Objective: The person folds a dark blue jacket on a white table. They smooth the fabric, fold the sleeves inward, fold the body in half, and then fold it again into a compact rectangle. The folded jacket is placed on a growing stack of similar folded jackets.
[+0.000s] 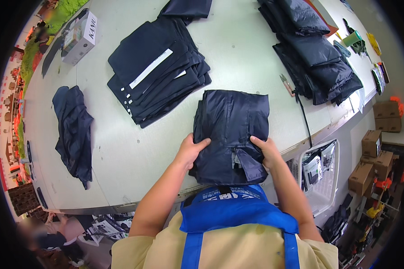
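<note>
A folded black garment (224, 121) of slightly shiny fabric lies at the table's near edge, close to my body. My left hand (191, 150) grips its left side, thumb on top and the other fingers hidden beneath or behind it. On the opposite side my right hand (265, 151) holds it the same way, thumb across the upper layer. A loose flap and a small pale patch (236, 159) show at its lower right. Just beyond, a stack of folded black garments (157, 62) with a white strip on top sits to the left.
A crumpled dark cloth (74, 130) lies at the left. Piles of shiny black folded garments (321, 58) stand far right, with thread snips (286, 85) beside them. A white box (81, 38) is at the far left. Below the right edge is a white basket (330, 193); another person (54, 233) sits lower left.
</note>
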Demonstrator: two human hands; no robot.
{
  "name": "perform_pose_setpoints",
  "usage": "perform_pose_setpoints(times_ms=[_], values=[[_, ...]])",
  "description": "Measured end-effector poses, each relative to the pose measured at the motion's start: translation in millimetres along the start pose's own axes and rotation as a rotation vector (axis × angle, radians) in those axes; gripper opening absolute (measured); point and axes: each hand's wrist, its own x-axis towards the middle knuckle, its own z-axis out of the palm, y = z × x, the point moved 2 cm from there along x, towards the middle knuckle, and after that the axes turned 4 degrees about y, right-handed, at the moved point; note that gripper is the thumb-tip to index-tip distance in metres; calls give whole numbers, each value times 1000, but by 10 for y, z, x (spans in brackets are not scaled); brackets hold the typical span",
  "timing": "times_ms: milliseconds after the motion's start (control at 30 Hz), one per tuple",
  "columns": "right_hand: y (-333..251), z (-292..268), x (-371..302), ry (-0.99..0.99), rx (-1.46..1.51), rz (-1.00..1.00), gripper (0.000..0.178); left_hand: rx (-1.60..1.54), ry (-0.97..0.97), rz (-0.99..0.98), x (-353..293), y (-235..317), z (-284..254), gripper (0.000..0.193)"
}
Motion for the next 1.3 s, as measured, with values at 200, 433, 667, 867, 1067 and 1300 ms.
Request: perform_pose_setpoints(times_ms=[200,433,667,867,1067,1300], values=[[-1112,-23,141,-359,-761,-199,71,-415,-202,-35,-289,-177,431,51],[-761,80,596,7,-1481,-506,81,-77,43,178,-160,-641,660,65],[-574,157,419,108,-1405,-657,67,-331,240,223,-238,-855,767,80],[-458,173,299,56,-1302,-889,55,-892,-57,-220,-293,-966,817,49],[-327,809,-367,-153,-1819,-908,101,-909,127,-272,-395,-1078,872,36],[72,772,-689,-165,-2009,-952,142,-665,107,-464,-431,-1073,861,27]])
